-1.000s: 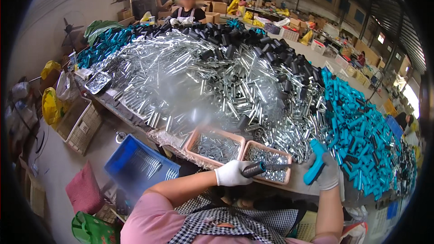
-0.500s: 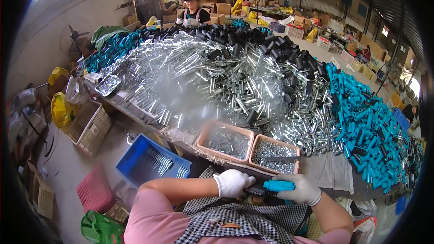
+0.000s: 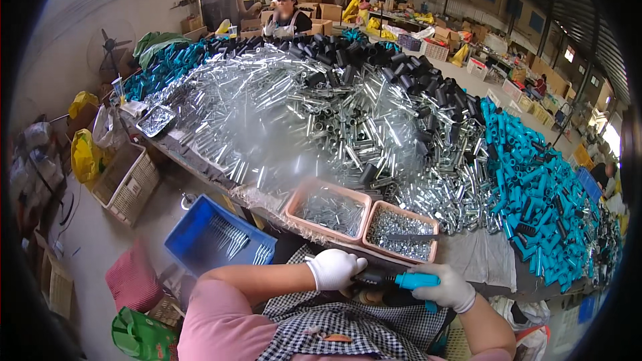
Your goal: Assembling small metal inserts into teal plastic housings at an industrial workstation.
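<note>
White gloves cover both my hands, which are close together in front of my checked apron. My left hand [image 3: 336,269] is closed round the left end of a dark tubular part [image 3: 373,279]. My right hand [image 3: 445,286] grips a turquoise plastic sleeve [image 3: 413,281], whose left end meets the dark part. Whether the two are joined I cannot tell. Below my right fingers a second bit of turquoise [image 3: 431,306] shows, mostly hidden. Just beyond my hands stand a pink tray of small metal pieces [image 3: 401,256] with a dark flat strip across it, and a pink tray of thin pins [image 3: 292,210].
A heap of metal tubes [image 3: 267,107] covers the table, with black sleeves [image 3: 438,97] behind and turquoise sleeves [image 3: 528,187] at right. A blue crate [image 3: 194,254] with metal rods and a beige basket [image 3: 127,190] stand at left. Another person [image 3: 287,17] sits across the table.
My hands have moved slightly apart, showing more of the dark part between them. The turquoise sleeve tilts differently. The person across has raised a hand toward the head. My view has shifted slightly.
</note>
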Available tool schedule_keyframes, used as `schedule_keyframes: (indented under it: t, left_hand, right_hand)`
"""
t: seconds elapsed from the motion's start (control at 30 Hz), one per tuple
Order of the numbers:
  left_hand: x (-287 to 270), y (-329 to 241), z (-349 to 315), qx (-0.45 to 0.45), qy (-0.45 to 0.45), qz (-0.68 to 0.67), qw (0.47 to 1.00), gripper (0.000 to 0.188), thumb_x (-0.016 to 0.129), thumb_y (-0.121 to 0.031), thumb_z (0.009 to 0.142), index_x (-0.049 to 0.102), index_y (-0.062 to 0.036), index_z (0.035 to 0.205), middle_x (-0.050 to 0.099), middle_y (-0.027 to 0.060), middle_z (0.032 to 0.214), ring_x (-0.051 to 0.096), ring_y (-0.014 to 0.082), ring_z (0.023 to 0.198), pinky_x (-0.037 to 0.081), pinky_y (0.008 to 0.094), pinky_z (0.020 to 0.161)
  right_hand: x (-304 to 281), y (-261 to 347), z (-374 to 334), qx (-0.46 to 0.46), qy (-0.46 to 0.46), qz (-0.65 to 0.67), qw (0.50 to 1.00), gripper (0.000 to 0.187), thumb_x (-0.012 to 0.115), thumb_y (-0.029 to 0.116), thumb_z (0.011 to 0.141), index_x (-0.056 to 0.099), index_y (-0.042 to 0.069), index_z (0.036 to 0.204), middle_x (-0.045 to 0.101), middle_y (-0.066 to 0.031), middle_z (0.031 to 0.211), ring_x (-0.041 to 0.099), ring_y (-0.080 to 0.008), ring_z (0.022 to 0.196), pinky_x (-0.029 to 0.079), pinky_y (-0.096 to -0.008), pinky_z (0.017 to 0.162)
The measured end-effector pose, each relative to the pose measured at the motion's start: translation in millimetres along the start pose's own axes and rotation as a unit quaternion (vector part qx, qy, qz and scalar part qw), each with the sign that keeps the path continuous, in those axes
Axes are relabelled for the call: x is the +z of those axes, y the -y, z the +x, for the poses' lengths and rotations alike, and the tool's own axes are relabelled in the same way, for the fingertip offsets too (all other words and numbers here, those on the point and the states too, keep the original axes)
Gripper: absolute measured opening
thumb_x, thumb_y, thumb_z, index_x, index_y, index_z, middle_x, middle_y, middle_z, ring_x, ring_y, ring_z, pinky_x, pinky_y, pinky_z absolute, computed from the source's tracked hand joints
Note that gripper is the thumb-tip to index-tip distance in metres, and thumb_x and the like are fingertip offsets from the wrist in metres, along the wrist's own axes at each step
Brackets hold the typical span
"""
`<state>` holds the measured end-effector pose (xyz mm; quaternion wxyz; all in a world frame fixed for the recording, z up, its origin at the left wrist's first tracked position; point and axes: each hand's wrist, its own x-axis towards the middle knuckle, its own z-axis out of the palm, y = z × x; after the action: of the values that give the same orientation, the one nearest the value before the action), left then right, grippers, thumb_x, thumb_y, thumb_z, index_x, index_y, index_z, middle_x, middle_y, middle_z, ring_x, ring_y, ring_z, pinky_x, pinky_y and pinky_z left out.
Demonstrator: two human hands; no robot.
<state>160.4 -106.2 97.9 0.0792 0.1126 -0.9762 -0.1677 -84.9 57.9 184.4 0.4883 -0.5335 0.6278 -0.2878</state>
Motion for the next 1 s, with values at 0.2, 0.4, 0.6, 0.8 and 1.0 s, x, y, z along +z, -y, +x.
schedule_keyframes:
  t: [0.2, 0.4, 0.6, 0.8, 1.0]
  left_hand:
    - [1, -8, 2, -0.004, 0.132, -0.240, 0.962, 0.028, 0.073, -0.023, 0.072, 0.061, -0.0023, 0.087, 0.064, 0.0168, 0.071, 0.065, 0.0316, 0.064, 0.053, 0.0438, 0.061]
    - [42, 10, 5, -0.079, 0.448, -0.506, 0.733, 0.016, 0.066, -0.007, 0.064, 0.059, -0.0029, 0.077, 0.056, 0.0060, 0.061, 0.055, 0.0173, 0.048, 0.044, 0.0323, 0.042]
    - [14, -7, -2, -0.037, 0.154, -0.120, 0.980, 0.028, 0.070, -0.024, 0.071, 0.066, -0.0075, 0.094, 0.067, 0.0179, 0.079, 0.066, 0.0368, 0.078, 0.052, 0.0461, 0.069]
    - [24, -3, -1, -0.036, 0.166, -0.059, 0.984, 0.034, 0.069, -0.024, 0.072, 0.065, -0.0080, 0.102, 0.067, 0.0180, 0.078, 0.067, 0.0376, 0.078, 0.053, 0.0477, 0.071]
    - [64, 18, -4, 0.029, 0.260, -0.237, 0.935, 0.043, 0.069, -0.014, 0.068, 0.065, -0.0053, 0.110, 0.068, 0.0164, 0.081, 0.067, 0.0317, 0.071, 0.052, 0.0412, 0.065]
  right_hand:
    - [18, 10, 12, -0.387, 0.018, -0.500, 0.774, 0.021, 0.065, 0.017, 0.081, 0.069, 0.012, 0.101, 0.053, -0.0066, 0.064, 0.056, -0.0237, 0.055, 0.044, -0.0375, 0.048]
    - [20, 3, 22, -0.499, 0.101, -0.504, 0.697, 0.026, 0.065, 0.017, 0.080, 0.068, 0.011, 0.106, 0.053, -0.0039, 0.067, 0.056, -0.0217, 0.055, 0.046, -0.0352, 0.050]
    - [39, -35, 20, -0.126, 0.074, -0.101, 0.984, 0.051, 0.076, 0.027, 0.076, 0.063, 0.003, 0.120, 0.070, -0.0154, 0.104, 0.069, -0.0269, 0.091, 0.055, -0.0346, 0.082]
    - [46, -55, 25, -0.111, 0.089, -0.119, 0.983, 0.057, 0.076, 0.028, 0.076, 0.061, 0.003, 0.124, 0.068, -0.0186, 0.110, 0.068, -0.0286, 0.099, 0.052, -0.0344, 0.089]
    - [57, -38, 26, -0.356, 0.076, -0.468, 0.805, 0.032, 0.061, 0.018, 0.081, 0.066, 0.007, 0.111, 0.061, -0.0109, 0.069, 0.062, -0.0278, 0.057, 0.051, -0.0398, 0.051]
